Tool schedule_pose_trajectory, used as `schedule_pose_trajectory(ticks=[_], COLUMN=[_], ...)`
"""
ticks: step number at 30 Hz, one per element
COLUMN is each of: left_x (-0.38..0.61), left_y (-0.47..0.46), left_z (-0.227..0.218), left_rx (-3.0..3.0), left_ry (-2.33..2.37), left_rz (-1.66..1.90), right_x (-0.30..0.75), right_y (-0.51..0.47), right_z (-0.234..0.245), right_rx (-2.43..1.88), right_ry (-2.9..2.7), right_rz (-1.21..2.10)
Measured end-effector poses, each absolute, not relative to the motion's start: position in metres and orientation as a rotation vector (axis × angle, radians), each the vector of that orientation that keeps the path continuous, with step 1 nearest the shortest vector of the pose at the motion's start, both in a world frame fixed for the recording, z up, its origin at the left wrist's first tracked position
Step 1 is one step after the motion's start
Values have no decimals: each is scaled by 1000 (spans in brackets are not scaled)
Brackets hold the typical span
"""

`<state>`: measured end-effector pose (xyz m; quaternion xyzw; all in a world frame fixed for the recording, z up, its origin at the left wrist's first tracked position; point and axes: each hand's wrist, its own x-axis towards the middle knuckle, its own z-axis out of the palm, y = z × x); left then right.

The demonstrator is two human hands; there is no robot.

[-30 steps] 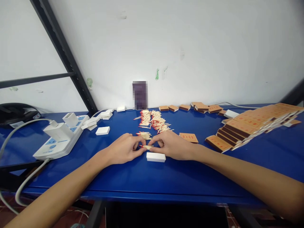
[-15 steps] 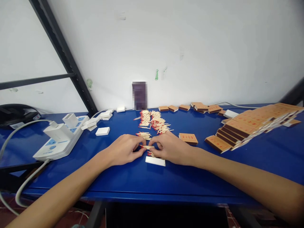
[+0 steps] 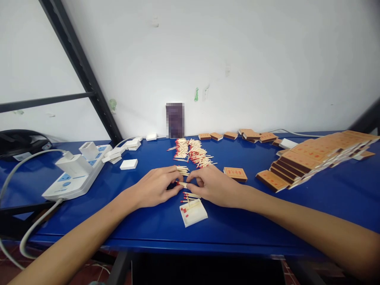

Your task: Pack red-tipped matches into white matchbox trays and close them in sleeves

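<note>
Between my hands a small bundle of red-tipped matches (image 3: 182,184) lies crosswise. My left hand (image 3: 157,187) pinches its red-head end, while the plain ends are in the fingers of my right hand (image 3: 212,185). Just below, a white matchbox tray (image 3: 194,213) lies near the table's front with a few matches in it, one sticking up. Loose matches (image 3: 192,195) rest against its far edge. Beyond my fingers is a small heap of matches (image 3: 183,170), and two larger piles (image 3: 181,149) lie farther back. An orange matchbox (image 3: 235,174) sits right of my right hand.
Stacked orange matchboxes (image 3: 303,158) lean in a long row at right, with several more (image 3: 249,133) along the wall. White trays (image 3: 128,164) are scattered at left beside a power strip (image 3: 80,178) with plugs and cables. A blurred dark object (image 3: 175,120) stands against the wall.
The white tray has tipped over from standing on its edge to lying nearer the front, showing matches inside. Some matches now lie loose behind it. Both hands keep their pinch, nearly in place.
</note>
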<state>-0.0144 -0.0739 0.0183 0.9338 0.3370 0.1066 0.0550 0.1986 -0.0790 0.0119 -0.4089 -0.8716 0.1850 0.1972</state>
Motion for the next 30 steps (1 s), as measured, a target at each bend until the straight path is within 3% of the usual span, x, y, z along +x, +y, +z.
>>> schedule_pose_trajectory(ticks=[30], left_x=[-6], left_y=[-76], left_z=[22], left_rx=[2824], left_ry=[1069], left_rz=[238], right_x=[196], right_y=[-72], right_z=[6], right_rx=[-1192], right_ry=[-2550], right_rz=[276])
